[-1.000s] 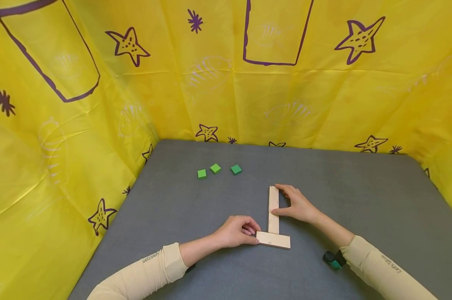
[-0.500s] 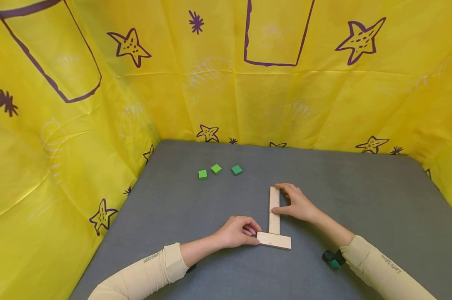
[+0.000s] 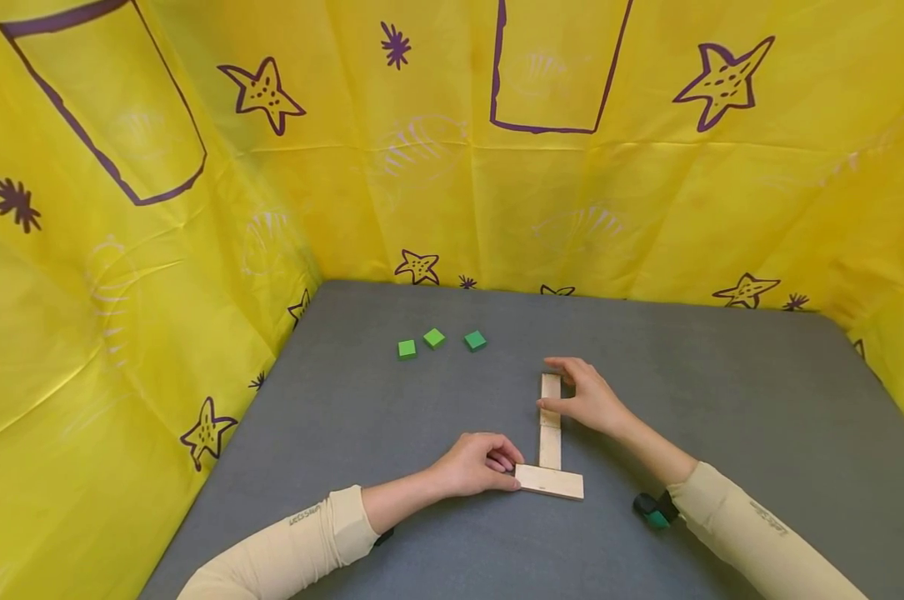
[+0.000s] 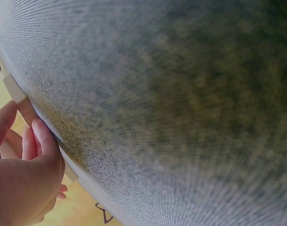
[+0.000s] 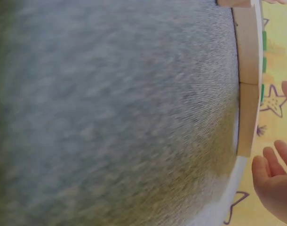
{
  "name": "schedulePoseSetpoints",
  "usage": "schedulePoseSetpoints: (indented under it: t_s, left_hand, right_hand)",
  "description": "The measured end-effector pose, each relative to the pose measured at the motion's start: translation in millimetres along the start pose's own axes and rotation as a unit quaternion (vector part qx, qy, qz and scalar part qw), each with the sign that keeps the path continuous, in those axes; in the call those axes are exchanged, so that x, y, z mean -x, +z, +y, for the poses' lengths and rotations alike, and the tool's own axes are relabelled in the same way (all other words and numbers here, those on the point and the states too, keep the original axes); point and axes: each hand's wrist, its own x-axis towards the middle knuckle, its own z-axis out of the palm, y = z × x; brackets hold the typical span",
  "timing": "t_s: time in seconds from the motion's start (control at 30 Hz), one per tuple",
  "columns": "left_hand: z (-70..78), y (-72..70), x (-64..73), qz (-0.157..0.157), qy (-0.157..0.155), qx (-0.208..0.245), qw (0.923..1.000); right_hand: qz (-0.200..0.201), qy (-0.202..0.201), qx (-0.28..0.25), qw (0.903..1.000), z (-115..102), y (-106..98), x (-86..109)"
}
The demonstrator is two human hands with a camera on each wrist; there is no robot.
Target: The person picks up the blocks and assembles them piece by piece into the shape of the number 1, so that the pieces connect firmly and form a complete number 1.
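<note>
My left hand [image 3: 472,465] pinches the left end of a plain wooden block [image 3: 549,482] lying crosswise on the grey table. In the left wrist view its thumb and fingers are at the end of that block. Behind it, two more wooden blocks lie end to end in a line pointing away from me, a nearer block [image 3: 550,448] and a farther block [image 3: 551,387]. The nearer one meets the crosswise block. My right hand [image 3: 594,402] hovers over the farther block with thumb and fingers spread. The right wrist view shows those fingers [image 5: 260,170] apart from the wood.
Farther back on the grey tabletop [image 3: 362,400] lie two light green blocks [image 3: 407,349] and a darker green block [image 3: 475,341]. Yellow cloth [image 3: 437,192] with purple drawings hangs behind and at both sides. A dark band with a green part [image 3: 652,511] is at the right wrist.
My right hand has let go of the farther wooden block and risen slightly off it, moving a little away from me. The left hand keeps its hold, and the blocks stay put.
</note>
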Motion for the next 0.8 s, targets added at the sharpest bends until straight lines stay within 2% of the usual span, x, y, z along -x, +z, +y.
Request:
schedulePoseSetpoints:
  t_s: [0.13, 0.8]
  left_hand:
    - [0.4, -0.1, 0.3, 0.000, 0.000, 0.001, 1.0000]
    - [-0.4, -0.1, -0.1, 0.003, 0.001, 0.000, 1.0000]
  right_hand:
    - [-0.003, 0.012, -0.022, 0.9997, -3, 2, -4.9]
    - [-0.012, 0.063, -0.057, 0.9963, -15, 8, -41.4]
